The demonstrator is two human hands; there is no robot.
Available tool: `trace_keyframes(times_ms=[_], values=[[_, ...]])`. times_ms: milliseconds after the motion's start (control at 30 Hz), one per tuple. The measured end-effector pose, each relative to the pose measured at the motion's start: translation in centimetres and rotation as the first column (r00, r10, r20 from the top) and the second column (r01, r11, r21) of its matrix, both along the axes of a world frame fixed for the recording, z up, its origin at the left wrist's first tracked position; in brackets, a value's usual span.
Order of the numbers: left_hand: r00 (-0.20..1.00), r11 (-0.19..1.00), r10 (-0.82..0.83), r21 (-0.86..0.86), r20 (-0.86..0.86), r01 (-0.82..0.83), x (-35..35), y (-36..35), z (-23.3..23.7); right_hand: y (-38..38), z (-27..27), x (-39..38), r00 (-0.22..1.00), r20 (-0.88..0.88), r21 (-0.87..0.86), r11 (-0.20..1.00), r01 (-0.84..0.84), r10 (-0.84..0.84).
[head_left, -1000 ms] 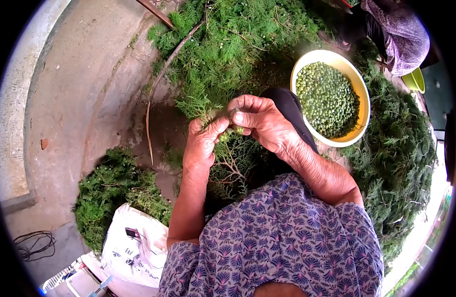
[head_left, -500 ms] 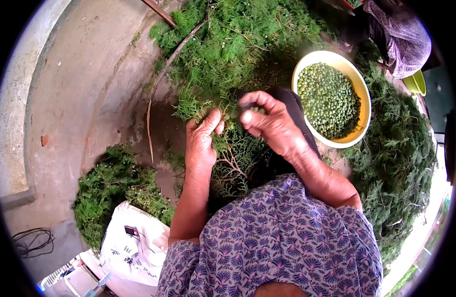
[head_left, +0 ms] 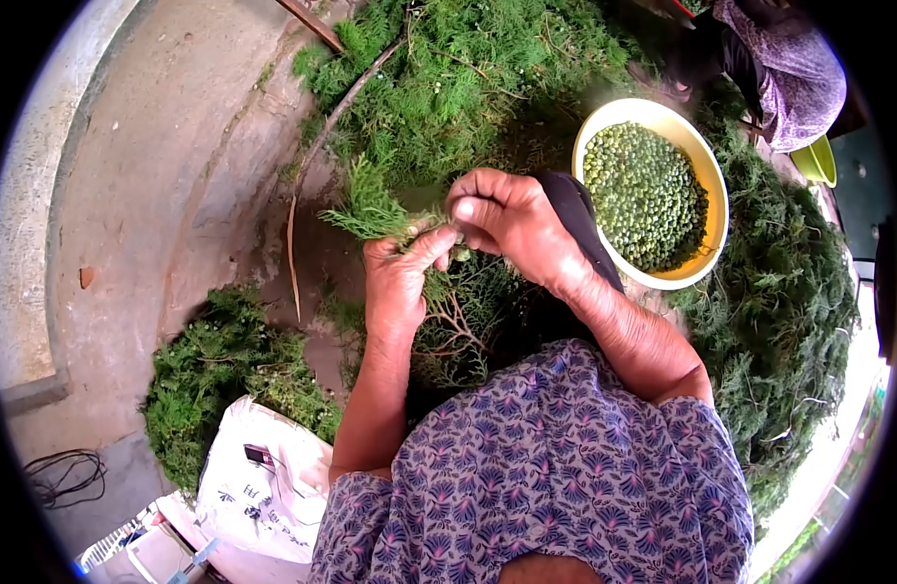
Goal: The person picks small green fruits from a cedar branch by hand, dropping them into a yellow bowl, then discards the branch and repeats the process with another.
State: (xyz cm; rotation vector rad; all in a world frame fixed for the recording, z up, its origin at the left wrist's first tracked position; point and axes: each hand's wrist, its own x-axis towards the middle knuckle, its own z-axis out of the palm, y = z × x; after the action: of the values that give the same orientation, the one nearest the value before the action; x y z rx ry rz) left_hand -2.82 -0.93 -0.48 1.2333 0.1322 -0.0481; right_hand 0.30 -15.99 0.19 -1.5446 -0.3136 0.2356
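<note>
My left hand (head_left: pixel 398 277) is closed on a leafy evergreen sprig (head_left: pixel 368 206), whose feathery green tips stick out to the upper left. Small round green cones (head_left: pixel 459 254) show beside the left fingertips. Right up against them is my right hand (head_left: pixel 512 222), its thumb and fingers pinched together at the sprig's end. What lies inside that pinch is hidden. To the right of this hand stands a yellow basin (head_left: pixel 718 195) holding a heap of small green cones (head_left: pixel 645 195). A branch (head_left: pixel 458 321) with bare stems lies below both hands.
Piles of cut greenery lie ahead (head_left: pixel 487 78), at the lower left (head_left: pixel 220 375) and along the right (head_left: pixel 774 321). A long stick (head_left: pixel 337 122) rests on the concrete floor. Another person (head_left: pixel 794 73) sits at the upper right near a green tub (head_left: pixel 816 161). A white sack (head_left: pixel 264 487) is behind left.
My right hand has moved slightly left, bringing its fingertips to the left hand's. The sprig has turned so its leafy tips point more upward.
</note>
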Motion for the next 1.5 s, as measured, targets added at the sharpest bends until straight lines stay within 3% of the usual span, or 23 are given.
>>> trace_keyframes(times_ms=[33, 67, 100, 167, 200, 300, 500, 567, 633, 733, 767, 833, 900, 967, 1000, 1033, 1067, 1133, 1200, 1233, 1300, 1400, 1500], values=[[0.999, 0.999, 0.003, -0.047, -0.038, -0.005, 0.0, 0.0, 0.4, -0.1, -0.4, 0.1, 0.948, -0.302, 0.321, 0.947, 0.005, 0.097], [0.999, 0.997, 0.006, -0.081, -0.038, -0.009, 0.1, 0.1, 0.3, -0.1, -0.8, 0.3, 0.805, -0.525, 0.589, 0.800, 0.110, 0.276], [0.999, 0.997, 0.009, -0.083, -0.036, -0.012, 0.2, 0.2, 0.2, -0.2, -1.2, 0.5, 0.805, -0.524, 0.588, 0.802, 0.106, 0.278], [0.998, 0.990, -0.009, -0.142, -0.061, 0.000, 0.1, 0.5, -0.4, -0.3, -2.0, 0.8, 0.822, -0.519, 0.717, 0.644, 0.267, 0.236], [0.998, 0.991, 0.022, -0.127, -0.051, -0.028, 0.1, 0.6, -0.9, -0.1, -0.8, 0.6, 0.816, -0.570, 0.601, 0.727, 0.332, 0.099], [0.985, 0.978, 0.164, -0.122, -0.058, -0.170, 0.1, -0.1, -1.0, -0.4, -0.6, -0.7, 0.838, -0.528, 0.564, 0.795, 0.221, 0.141], [0.989, 0.987, 0.149, -0.053, 0.000, -0.149, -0.1, -0.5, -1.5, 1.4, -1.5, -2.0, 0.924, -0.382, 0.401, 0.905, 0.142, 0.024], [0.982, 0.988, 0.154, -0.049, 0.109, -0.150, -0.1, -0.8, -1.5, 1.4, -1.4, -1.5, 0.962, -0.269, 0.291, 0.948, 0.128, -0.047], [0.991, 0.995, 0.098, -0.025, 0.088, -0.096, -0.2, -0.7, -1.1, 0.9, -0.5, -1.3, 0.956, -0.290, 0.199, 0.974, 0.107, -0.046], [0.985, 0.986, 0.162, -0.057, 0.058, -0.159, -0.4, -0.8, -1.6, 0.8, -0.1, -1.0, 0.932, -0.361, 0.119, 0.992, 0.035, 0.010], [0.982, 0.978, 0.191, -0.083, 0.011, -0.189, -0.4, -0.8, -1.4, 0.9, 0.7, -1.0, 0.892, -0.453, 0.173, 0.981, 0.084, 0.004], [0.983, 0.981, 0.181, -0.077, 0.006, -0.180, -0.1, -0.6, -1.2, 0.5, -0.5, -0.7, 0.877, -0.455, 0.406, 0.912, 0.051, 0.153], [0.998, 0.996, 0.039, -0.080, 0.039, -0.036, 0.1, 0.5, -1.3, -0.3, -1.0, -0.7, 0.825, -0.513, 0.583, 0.802, 0.132, 0.237], [0.997, 0.993, 0.077, -0.092, 0.009, -0.076, 0.1, 1.2, -1.3, -2.5, -0.4, -0.6, 0.857, -0.494, 0.578, 0.793, 0.194, 0.150], [0.998, 0.990, 0.066, -0.122, -0.005, -0.066, -0.1, 1.9, -1.8, -4.2, -0.1, -0.4, 0.883, -0.469, 0.447, 0.865, 0.228, 0.009], [0.999, 0.987, 0.052, -0.150, -0.014, -0.054, -0.2, 2.3, -2.1, -5.9, -0.5, 0.0, 0.905, -0.420, 0.435, 0.859, 0.268, -0.070], [0.999, 0.989, 0.051, -0.143, 0.019, -0.047, -0.2, 2.6, -2.1, -7.1, 0.2, 0.2, 0.851, -0.466, 0.320, 0.850, 0.418, -0.243], [0.999, 0.988, 0.054, -0.147, 0.007, -0.053, -0.1, 3.5, -2.4, -11.9, -0.7, 0.5, 0.833, -0.334, 0.046, 0.876, 0.481, -0.440], [0.997, 0.986, 0.073, -0.151, 0.016, -0.069, -0.2, 3.9, -2.4, -16.3, -2.6, 0.8, 0.769, -0.200, -0.096, 0.793, 0.601, -0.607], [0.998, 0.990, 0.038, -0.136, 0.054, -0.030, -0.1, 4.0, -1.9, -19.3, -4.0, 1.1, 0.785, -0.051, -0.228, 0.772, 0.593, -0.618], [0.998, 0.994, 0.016, -0.105, 0.060, -0.009, 0.2, 4.0, -1.0, -24.6, -6.8, 1.1, 0.755, 0.229, -0.469, 0.610, 0.639, -0.615], [0.998, 0.996, 0.045, -0.079, 0.041, -0.041, 0.7, 4.6, 0.0, -28.8, -8.3, 1.4, 0.709, 0.213, -0.545, 0.520, 0.657, -0.672], [0.995, 0.995, 0.088, -0.054, 0.039, -0.086, 1.2, 5.4, 1.2, -27.0, -7.7, 1.8, 0.616, 0.273, -0.471, 0.456, 0.755, -0.738]])
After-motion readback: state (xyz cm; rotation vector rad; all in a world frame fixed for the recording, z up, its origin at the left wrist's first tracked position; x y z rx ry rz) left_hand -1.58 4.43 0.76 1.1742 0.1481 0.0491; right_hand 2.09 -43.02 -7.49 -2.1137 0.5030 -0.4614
